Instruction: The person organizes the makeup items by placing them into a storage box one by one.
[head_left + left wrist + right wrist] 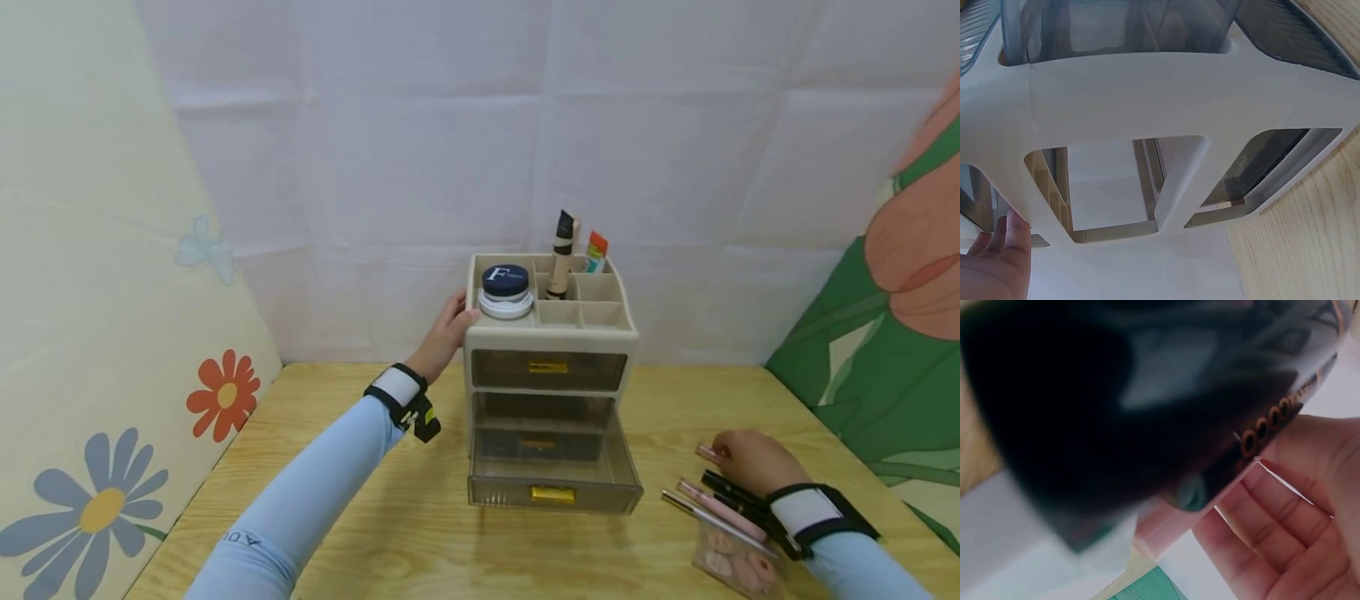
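Observation:
A cream desktop organizer (551,337) stands upright at the middle of the table, its lower smoky drawer (555,467) pulled out. My left hand (444,333) rests against the organizer's upper left side, thumb by the front edge; the left wrist view shows fingers (1015,244) at a side opening. At the right my right hand (757,461) pinches a slim pink stick (707,452), whose squared end (1166,528) shows in the right wrist view. Close to that camera, a glossy black tube (1210,375) with gold letters hides part of it. Beneath my right hand lie black tubes (731,492).
A pink tube (723,508), a silver pen-like stick (712,521) and a clear pack of pinkish puffs (735,562) lie at the right. On the organizer stand a dark-lidded round jar (506,279) above a white compact (506,307), a black-capped beige tube (561,258) and an orange-topped tube (596,252).

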Demonstrator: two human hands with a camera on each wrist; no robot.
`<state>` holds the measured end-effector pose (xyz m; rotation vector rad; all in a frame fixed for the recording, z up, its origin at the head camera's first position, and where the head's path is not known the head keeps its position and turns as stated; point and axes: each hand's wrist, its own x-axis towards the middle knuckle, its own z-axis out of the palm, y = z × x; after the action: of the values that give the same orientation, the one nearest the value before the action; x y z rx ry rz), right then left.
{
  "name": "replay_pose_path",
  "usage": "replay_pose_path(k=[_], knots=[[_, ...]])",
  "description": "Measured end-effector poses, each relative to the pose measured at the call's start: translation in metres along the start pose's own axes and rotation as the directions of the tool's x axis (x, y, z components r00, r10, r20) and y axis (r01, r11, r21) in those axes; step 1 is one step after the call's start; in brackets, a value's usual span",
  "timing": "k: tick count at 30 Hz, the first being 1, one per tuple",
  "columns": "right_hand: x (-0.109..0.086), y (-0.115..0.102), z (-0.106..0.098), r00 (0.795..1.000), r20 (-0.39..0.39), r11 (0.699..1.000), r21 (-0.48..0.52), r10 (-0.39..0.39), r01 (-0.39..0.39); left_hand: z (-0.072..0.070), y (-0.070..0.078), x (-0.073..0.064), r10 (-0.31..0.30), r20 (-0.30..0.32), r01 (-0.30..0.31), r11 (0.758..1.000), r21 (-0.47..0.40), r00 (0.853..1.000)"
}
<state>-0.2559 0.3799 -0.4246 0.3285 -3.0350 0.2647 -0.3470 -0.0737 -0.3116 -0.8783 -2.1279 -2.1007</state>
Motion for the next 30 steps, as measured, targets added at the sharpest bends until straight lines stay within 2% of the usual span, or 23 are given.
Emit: replay_pose_path(k=[3,7,9,15,18,25,29,30], knots=[[0.000,0.002,0.001,1.000,-0.001,1.000,0.009,-0.001,0.001,0.000,0.000,0.000,0.003,-0.003,-0.003,1.000,0.003,1.000],[0.000,0.003,0.000,0.999,-0.011,0.999,0.023,0.039,-0.039,0.001,0.000,0.001,0.010,0.005,-0.010,1.000,-0.001,1.000],[0.000,0.001,-0.003,0.998,-0.037,0.999,0.021,0.047,-0.046,0.002,0.000,0.001,0.010,0.008,-0.010,1.000,0.000,1.000],[-0.002,-0.022,-0.024,0.984,-0.167,0.997,-0.055,-0.063,0.054,0.001,0.002,0.000,0.001,0.004,-0.001,1.000,0.014,1.000],[-0.003,-0.038,-0.036,0.974,-0.202,0.993,-0.068,-0.105,0.093,0.000,0.002,-0.001,0.001,0.001,-0.001,1.000,0.019,1.000],[-0.008,-0.072,-0.065,0.933,-0.290,0.977,-0.096,-0.212,0.192,0.000,0.004,-0.001,-0.003,0.004,0.003,1.000,0.008,1.000],[-0.012,-0.091,-0.083,0.897,-0.330,0.956,-0.123,-0.293,0.267,0.000,0.003,0.000,-0.010,0.003,0.010,1.000,0.005,1.000],[-0.013,-0.095,-0.087,0.881,-0.345,0.946,-0.136,-0.323,0.293,0.000,0.003,0.000,-0.011,0.001,0.011,1.000,0.002,1.000]])
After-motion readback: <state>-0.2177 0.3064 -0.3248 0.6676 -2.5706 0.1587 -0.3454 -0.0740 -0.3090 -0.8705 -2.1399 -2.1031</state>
